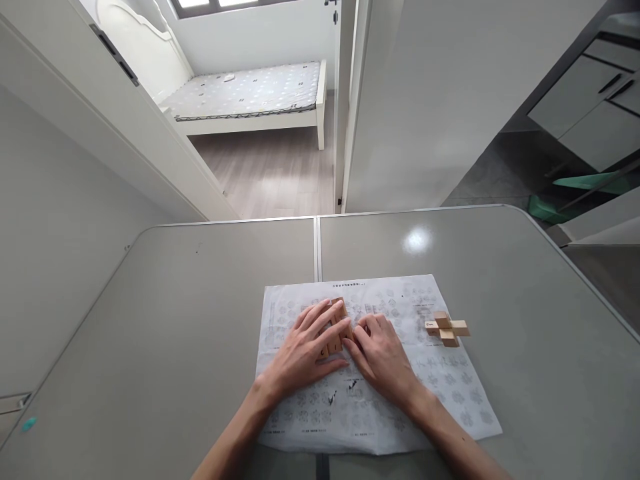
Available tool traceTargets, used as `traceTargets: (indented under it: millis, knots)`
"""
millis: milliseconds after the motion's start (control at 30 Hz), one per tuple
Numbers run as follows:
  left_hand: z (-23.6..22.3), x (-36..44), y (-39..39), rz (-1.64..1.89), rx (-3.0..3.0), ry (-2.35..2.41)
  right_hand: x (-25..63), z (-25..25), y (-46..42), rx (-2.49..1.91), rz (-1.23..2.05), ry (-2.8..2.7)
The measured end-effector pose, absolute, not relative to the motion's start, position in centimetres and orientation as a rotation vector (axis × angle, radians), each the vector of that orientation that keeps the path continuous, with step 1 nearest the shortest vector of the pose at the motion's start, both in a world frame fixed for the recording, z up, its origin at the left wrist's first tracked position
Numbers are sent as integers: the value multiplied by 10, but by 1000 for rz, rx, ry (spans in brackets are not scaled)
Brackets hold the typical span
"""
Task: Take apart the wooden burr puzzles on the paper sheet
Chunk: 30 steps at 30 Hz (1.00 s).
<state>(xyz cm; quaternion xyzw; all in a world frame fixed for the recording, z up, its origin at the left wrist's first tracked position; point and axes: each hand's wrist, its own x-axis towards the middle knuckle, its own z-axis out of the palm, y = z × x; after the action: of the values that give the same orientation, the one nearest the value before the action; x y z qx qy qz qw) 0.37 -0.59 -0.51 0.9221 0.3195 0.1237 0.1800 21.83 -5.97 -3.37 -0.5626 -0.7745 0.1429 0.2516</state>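
Both my hands rest on a cluster of wooden puzzle pieces (340, 311) lying on a printed instruction sheet (450, 380). My left hand (307, 347) lies over the pieces with fingers stretched out across them. My right hand (383, 353) presses against the pieces from the right, fingers curled at their edge. Most of the wooden cluster is hidden under my fingers. A separate assembled wooden cross-shaped puzzle (447, 328) sits on the sheet to the right, apart from both hands.
The sheet lies on a grey folding table (175, 320) with a centre seam. Beyond its far edge are a white door, a doorway to a room with a bed (250, 97), and grey cabinets at right. A small teal object (29, 423) lies at the left edge.
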Motion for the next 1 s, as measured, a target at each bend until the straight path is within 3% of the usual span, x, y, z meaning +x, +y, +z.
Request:
traceTargets:
  millis: [300, 700, 1000]
  knots:
    - [-10, 8, -6, 468, 2572, 1074, 219, -33, -59, -1516, 400, -2072]
    - [-25, -21, 18, 722, 2424, 1701, 222, -34, -59, -1472, 474, -1973]
    - [-26, -22, 18, 787, 2382, 1787, 222, -33, -59, -1471, 491, -1957]
